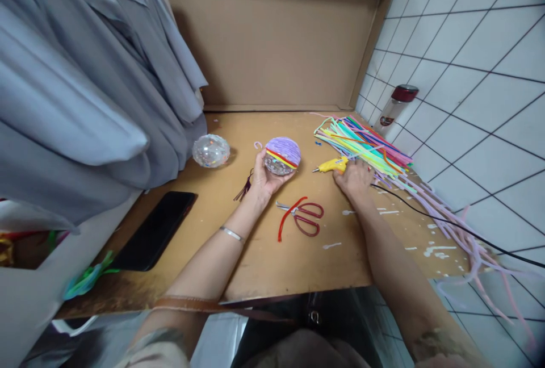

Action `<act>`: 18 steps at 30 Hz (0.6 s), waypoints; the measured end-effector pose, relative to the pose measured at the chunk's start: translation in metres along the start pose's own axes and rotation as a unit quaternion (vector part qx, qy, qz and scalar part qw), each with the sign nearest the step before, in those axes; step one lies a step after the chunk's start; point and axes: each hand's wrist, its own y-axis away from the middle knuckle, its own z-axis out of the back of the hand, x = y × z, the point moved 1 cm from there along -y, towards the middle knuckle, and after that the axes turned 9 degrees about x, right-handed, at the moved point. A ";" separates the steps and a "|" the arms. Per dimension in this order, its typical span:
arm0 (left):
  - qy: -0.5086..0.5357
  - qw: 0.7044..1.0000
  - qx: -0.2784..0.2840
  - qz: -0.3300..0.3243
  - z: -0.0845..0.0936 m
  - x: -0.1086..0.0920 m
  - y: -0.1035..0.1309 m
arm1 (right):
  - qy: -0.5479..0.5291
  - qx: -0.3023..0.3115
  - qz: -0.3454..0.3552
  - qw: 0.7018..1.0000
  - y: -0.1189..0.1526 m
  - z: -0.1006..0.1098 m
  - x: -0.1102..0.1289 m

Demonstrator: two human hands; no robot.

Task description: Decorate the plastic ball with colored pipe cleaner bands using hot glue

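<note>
My left hand [264, 180] is closed around a round ball [283, 147], cupping it from below and the left. Purple fuzzy strands cover the ball's upper part, yellow and red bands cross its middle, and the lower part is clear and shiny. To the right, my right hand [356, 179] is wrapped over the back of a yellow glue gun [332, 164], whose nozzle points left. Its handle is mostly hidden by the fingers. Between my forearms lie red-handled scissors [310, 221], with a red pipe cleaner [286, 221] across their blades. A dark tassel [244, 188] lies beside my left wrist.
A clear ball [210, 151] sits at left, near grey cloth [170, 101]. A black phone [155, 231] lies front left. Many coloured pipe cleaners [361, 143] are heaped at right beside a red-capped bottle [394, 108] and tiled wall [468, 72]. A black cord [443, 219] trails right.
</note>
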 end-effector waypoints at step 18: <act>0.126 0.992 -0.011 0.026 -0.032 0.017 0.016 | -0.415 0.003 0.311 0.855 0.031 -0.017 0.058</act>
